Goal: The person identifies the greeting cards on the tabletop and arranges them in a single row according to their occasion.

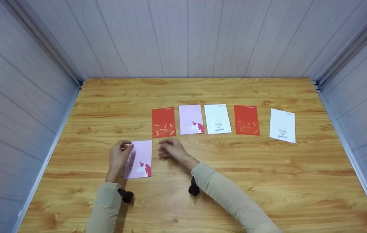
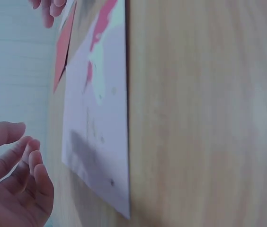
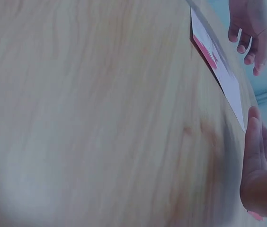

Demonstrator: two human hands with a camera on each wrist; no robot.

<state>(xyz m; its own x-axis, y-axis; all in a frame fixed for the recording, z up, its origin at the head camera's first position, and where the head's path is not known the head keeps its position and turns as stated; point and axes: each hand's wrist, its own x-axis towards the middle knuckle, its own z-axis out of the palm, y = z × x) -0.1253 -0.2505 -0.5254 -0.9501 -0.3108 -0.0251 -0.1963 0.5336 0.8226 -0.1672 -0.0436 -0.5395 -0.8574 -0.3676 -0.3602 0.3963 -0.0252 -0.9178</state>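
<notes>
A pink card [image 1: 141,158] with a magenta figure lies flat on the wooden table, nearer the front than the others. Over its left edge hovers my left hand [image 1: 120,156], fingers loosely bent and holding nothing; the left wrist view shows this hand [image 2: 17,177] beside the pink card [image 2: 100,109], not touching it. To the right of that card, my right hand [image 1: 173,149] is held above the table with relaxed fingers and nothing in them. In the right wrist view the right hand [image 3: 261,165] is apart from the pink card [image 3: 228,85].
Behind, a row runs from a red card [image 1: 164,121] through a pink card [image 1: 189,118], a white card [image 1: 216,116] and another red card [image 1: 246,118] to a tilted white card [image 1: 282,124] at right. Pale panel walls [image 1: 186,38] enclose the table [image 1: 235,194] at back and sides.
</notes>
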